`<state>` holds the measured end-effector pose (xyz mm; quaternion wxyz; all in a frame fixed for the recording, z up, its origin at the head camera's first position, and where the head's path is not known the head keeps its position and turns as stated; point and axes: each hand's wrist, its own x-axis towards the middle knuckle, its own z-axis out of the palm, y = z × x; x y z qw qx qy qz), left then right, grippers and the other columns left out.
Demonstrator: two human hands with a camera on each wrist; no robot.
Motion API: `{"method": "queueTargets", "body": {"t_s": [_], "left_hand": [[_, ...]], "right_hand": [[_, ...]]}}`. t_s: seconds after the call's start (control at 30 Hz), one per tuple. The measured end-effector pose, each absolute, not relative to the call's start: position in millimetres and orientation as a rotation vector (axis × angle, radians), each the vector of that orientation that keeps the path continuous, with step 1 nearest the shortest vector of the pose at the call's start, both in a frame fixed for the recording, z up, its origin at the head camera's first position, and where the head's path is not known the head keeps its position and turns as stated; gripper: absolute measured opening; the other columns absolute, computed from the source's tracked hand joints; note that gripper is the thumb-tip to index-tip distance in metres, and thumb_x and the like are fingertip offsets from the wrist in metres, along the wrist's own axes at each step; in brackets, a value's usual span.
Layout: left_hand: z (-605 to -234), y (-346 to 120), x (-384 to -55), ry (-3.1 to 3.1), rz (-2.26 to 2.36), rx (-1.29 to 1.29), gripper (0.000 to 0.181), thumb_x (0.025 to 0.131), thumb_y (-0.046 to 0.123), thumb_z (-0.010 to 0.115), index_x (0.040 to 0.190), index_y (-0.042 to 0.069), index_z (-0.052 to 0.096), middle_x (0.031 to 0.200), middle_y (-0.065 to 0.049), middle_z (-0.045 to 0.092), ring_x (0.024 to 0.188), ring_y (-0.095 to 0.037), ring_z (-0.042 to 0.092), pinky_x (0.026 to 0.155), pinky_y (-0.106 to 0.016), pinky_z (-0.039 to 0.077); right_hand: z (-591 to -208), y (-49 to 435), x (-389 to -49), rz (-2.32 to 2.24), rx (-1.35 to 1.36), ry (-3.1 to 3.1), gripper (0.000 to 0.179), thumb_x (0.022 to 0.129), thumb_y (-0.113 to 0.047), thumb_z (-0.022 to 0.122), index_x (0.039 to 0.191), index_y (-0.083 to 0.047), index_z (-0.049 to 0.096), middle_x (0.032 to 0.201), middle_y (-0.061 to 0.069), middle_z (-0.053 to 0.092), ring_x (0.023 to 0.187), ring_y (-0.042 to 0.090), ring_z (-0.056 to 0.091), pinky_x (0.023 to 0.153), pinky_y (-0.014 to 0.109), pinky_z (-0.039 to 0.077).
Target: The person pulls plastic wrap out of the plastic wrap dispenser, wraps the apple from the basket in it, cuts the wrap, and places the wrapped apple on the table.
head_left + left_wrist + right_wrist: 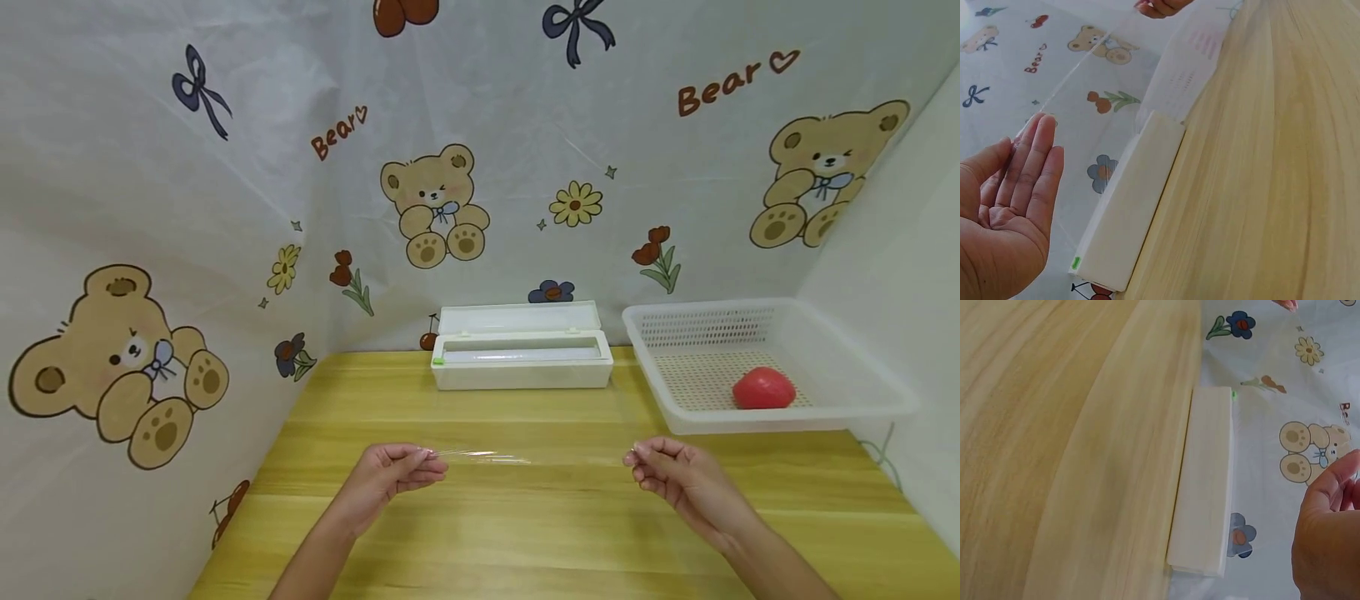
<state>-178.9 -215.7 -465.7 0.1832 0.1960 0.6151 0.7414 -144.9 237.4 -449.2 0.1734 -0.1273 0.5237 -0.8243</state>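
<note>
In the head view, left hand [381, 485] and right hand [690, 485] pinched clear film [487, 457] across lower centre, seemingly drawn out but not yet laid down; the box [522, 376] above stood open. The left wrist view showed film slanting toward upper right; the right wrist view cropped the fingertips at right
</note>
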Motion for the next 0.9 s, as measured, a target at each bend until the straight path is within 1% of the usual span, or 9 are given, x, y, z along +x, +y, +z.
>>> {"method": "queueTargets", "body": {"t_s": [0.03,0.1,0.13,0.2,0.27,0.33,0.53,0.67,0.9], "left_hand": [[-466.7,-215.6,-178.3,1.73,2.093,0.557,0.027,0.107,0.008,0.05,0.119,-0.006,0.069,0.11,-0.01,0.076,0.104,-0.023,0.073,0.095,-0.038,0.056],[-467.6,-215.8,-177.7,1.725,2.089,0.561,0.026,0.107,0.008,0.05,0.118,-0.004,0.071,0.11,-0.009,0.076,0.104,-0.023,0.073,0.095,-0.038,0.056],[-467.7,-215.9,-177.5,1.72,2.091,0.566,0.027,0.107,0.008,0.049,0.118,-0.005,0.071,0.11,-0.009,0.076,0.104,-0.023,0.072,0.096,-0.039,0.055],[-466.8,-216.1,-177.2,1.721,2.09,0.569,0.027,0.108,0.008,0.048,0.117,-0.002,0.072,0.111,-0.009,0.076,0.105,-0.023,0.072,0.096,-0.039,0.055],[-464.8,-216.1,-177.3,1.721,2.089,0.57,0.028,0.108,0.008,0.048,0.118,-0.001,0.072,0.111,-0.009,0.076,0.106,-0.023,0.072,0.097,-0.039,0.055],[-462.7,-216.0,-177.9,1.725,2.094,0.591,0.028,0.108,0.007,0.047,0.119,-0.003,0.071,0.112,-0.009,0.075,0.106,-0.023,0.072,0.097,-0.039,0.055],[-457.2,-214.8,-179.2,1.742,2.107,0.594,0.028,0.108,0.007,0.047,0.117,0.002,0.073,0.112,-0.01,0.075,0.106,-0.023,0.072,0.097,-0.039,0.054],[-457.1,-214.9,-176.5,1.715,2.106,0.568,0.029,0.108,0.006,0.047,0.116,0.004,0.074,0.111,-0.009,0.076,0.105,-0.023,0.072,0.097,-0.039,0.054],[-462.4,-216.3,-174.1,1.676,2.105,0.605,0.027,0.107,0.003,0.046,0.118,-0.005,0.07,0.111,-0.01,0.075,0.105,-0.023,0.072,0.096,-0.039,0.055]], "right_hand": [[-450.6,237.9,-144.1,-2.333,-0.362,1.482,0.026,0.108,-0.002,0.043,0.109,-0.003,0.069,0.105,0.004,0.073,0.091,0.01,0.068,0.083,0.022,0.058],[-453.3,238.3,-143.4,-2.33,-0.365,1.473,0.026,0.108,-0.002,0.043,0.11,-0.004,0.069,0.105,0.003,0.073,0.091,0.01,0.068,0.083,0.022,0.058],[-454.3,238.3,-143.2,-2.333,-0.372,1.465,0.027,0.108,-0.002,0.042,0.11,-0.004,0.069,0.105,0.003,0.073,0.091,0.01,0.068,0.083,0.022,0.058],[-455.3,238.1,-143.0,-2.342,-0.385,1.445,0.028,0.108,-0.001,0.042,0.109,-0.005,0.069,0.105,0.003,0.073,0.091,0.009,0.068,0.084,0.022,0.058],[-454.2,237.9,-143.1,-2.344,-0.397,1.444,0.028,0.108,-0.001,0.041,0.109,-0.005,0.069,0.105,0.003,0.073,0.092,0.009,0.068,0.083,0.022,0.057],[-451.5,237.8,-143.7,-2.344,-0.42,1.437,0.029,0.109,-0.001,0.04,0.11,-0.005,0.069,0.106,0.002,0.073,0.092,0.009,0.068,0.083,0.022,0.057],[-444.3,236.7,-146.3,-2.362,-0.482,1.419,0.03,0.109,0.0,0.038,0.111,-0.004,0.068,0.106,0.003,0.072,0.092,0.009,0.068,0.083,0.02,0.057],[-444.7,237.3,-145.3,-2.355,-0.468,1.414,0.03,0.108,0.001,0.039,0.11,-0.004,0.068,0.106,0.004,0.072,0.092,0.01,0.068,0.083,0.021,0.057],[-450.7,240.8,-142.0,-2.322,-0.416,1.43,0.029,0.109,-0.001,0.04,0.11,-0.005,0.069,0.107,0.003,0.073,0.092,0.01,0.067,0.083,0.022,0.057]]}}
